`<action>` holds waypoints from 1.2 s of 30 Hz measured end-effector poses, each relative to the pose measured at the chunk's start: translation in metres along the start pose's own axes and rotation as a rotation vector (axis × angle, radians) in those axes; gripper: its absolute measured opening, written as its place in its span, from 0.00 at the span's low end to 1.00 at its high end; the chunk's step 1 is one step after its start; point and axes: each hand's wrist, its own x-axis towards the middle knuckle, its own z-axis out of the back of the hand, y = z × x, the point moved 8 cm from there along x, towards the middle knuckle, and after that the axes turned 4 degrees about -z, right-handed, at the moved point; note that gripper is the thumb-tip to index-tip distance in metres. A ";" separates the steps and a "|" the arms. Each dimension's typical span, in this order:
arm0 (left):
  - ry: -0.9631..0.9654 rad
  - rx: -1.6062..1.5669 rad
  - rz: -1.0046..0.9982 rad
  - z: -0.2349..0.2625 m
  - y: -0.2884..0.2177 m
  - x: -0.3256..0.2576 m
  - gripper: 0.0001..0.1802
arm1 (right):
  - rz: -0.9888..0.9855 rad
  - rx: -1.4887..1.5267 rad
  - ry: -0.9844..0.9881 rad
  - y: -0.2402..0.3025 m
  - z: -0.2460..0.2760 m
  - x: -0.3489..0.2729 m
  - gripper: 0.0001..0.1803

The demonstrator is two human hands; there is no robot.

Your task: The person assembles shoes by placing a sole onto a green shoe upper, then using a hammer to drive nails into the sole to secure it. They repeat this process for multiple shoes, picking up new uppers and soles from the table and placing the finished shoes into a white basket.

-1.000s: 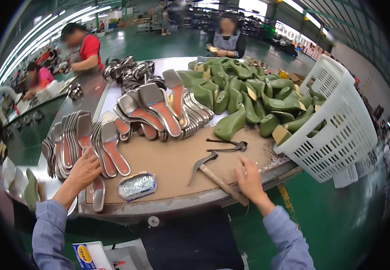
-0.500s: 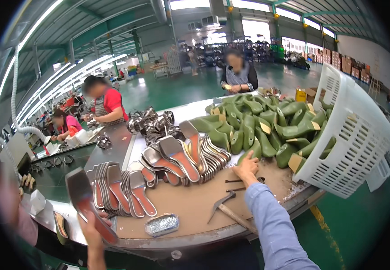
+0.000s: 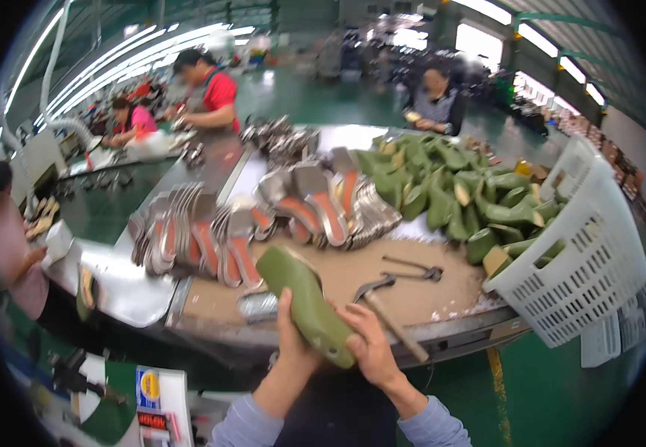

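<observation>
A green shoe last (image 3: 299,298) is held up in front of me, slanting from upper left to lower right. My left hand (image 3: 293,339) is wrapped round its left side, thumb along the edge. My right hand (image 3: 371,344) grips the lower right end, its thumb and fingers closed on it. A thin edge shows along the last's upper right side, perhaps an insole pressed against it; most of that is hidden. Just beyond my hands lie a foil-like tray (image 3: 258,306), a hammer (image 3: 391,322) and pincers (image 3: 416,270) on the brown board.
Insoles (image 3: 207,238) with orange-red faces stand in rows on the table. Green lasts (image 3: 442,186) are heaped beyond, beside a tilted white basket (image 3: 572,253). Dark shoe parts (image 3: 282,141) are piled at the back. Several people work around; one in pink (image 3: 21,257) is at my left.
My right hand has come back from the heap with a green last. My left hand, which held an insole at the left, has moved right to join it. The view has shifted.
</observation>
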 end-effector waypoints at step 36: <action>0.368 2.493 -0.293 0.081 -0.095 0.092 0.07 | 0.330 -0.357 0.224 -0.013 -0.140 0.012 0.34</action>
